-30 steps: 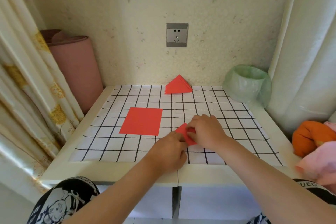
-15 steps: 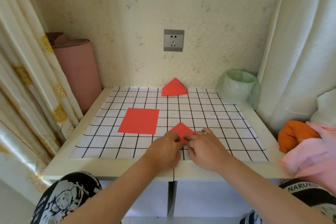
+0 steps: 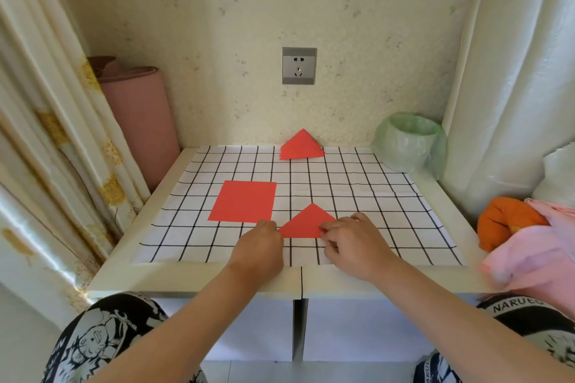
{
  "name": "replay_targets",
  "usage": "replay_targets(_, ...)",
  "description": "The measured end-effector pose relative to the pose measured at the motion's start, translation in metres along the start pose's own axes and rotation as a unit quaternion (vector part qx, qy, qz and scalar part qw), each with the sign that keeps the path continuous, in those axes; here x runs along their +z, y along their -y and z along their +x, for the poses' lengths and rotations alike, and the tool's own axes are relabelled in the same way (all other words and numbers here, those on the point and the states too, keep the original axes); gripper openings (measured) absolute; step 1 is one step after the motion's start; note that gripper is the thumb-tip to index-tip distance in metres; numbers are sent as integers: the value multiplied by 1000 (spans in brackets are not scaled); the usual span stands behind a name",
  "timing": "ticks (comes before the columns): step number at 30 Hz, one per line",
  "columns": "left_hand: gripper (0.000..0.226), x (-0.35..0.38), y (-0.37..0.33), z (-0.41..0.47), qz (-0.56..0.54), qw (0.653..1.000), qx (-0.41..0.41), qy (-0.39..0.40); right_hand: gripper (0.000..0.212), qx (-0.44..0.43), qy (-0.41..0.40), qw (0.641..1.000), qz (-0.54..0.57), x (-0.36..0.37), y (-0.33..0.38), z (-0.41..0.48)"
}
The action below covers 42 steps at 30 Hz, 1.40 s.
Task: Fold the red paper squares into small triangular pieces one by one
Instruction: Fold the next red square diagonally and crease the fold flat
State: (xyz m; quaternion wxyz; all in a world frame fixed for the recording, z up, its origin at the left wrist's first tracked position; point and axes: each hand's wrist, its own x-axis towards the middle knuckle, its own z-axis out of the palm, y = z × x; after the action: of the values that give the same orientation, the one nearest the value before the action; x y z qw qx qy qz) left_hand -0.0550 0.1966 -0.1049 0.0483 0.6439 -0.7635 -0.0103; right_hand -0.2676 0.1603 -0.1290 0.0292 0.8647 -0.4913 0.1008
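Bin [image 3: 407,146] with green bag liner at far right corner of table [image 3: 193,284] — inside not visible. Left hand [image 3: 259,246], fingers curled, pinches left corner of folded triangle [image 3: 306,222], which lies flat near front edge. Right hand [image 3: 354,246] pinches its right corner. Square sheet [image 3: 244,200] just left of triangle — pile of triangles [image 3: 300,149] at far edge.

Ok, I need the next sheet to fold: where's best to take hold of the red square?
Its near right corner, from the front, since the left hand is closest. The red square lies flat on the grid cloth with no raised edge, so probably lift that corner, then pinch.
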Motion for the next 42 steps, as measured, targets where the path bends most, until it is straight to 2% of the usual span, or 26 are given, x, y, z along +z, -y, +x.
replay_targets(4, 36, 2, 11, -6, -5, 1000, -28, -9, 42, 4, -12, 1000, 10, -1, 2, 0)
replay_targets(9, 36, 8, 16, -9, -19, 998, -46, -34, 36, 1, -37, 999, 19, 2, 3, -3)
replay_targets(12, 37, 6, 14, 1, -36, 996, 0, -79, 37, 1, -50, 999, 19, 4, 4, -3)
replay_targets(14, 29, 13, 7, 8, -97, 982, 85, -136, 42, -1, -58, 998, 14, 6, 5, -4)
replay_targets(16, 43, 17, -7, 6, -140, 974, 155, -87, 43, 0, -69, 998, 10, 9, 5, -5)
replay_targets(18, 45, 23, -18, 3, -161, 975, 154, -24, 42, 4, -81, 997, 6, 11, 3, -7)
replay_targets(20, 42, 30, -21, 4, -163, 976, 138, -32, 42, 3, -80, 997, -6, 11, 2, -9)
replay_targets(25, 42, 32, -24, 11, -49, 981, 180, -62, 44, 23, -66, 997, -37, 7, -4, -18)
replay_targets(33, 57, 24, -41, 15, 41, 986, 161, -13, 49, 111, -35, 989, -94, -9, -23, -38)
replay_targets(37, 59, 22, -45, 15, 34, 988, 153, -1, 43, 153, 8, 983, -102, -17, -25, -41)
replay_targets(42, 52, 17, -43, 21, 3, 989, 150, -2, 35, 174, 12, 979, -109, -22, -23, -37)
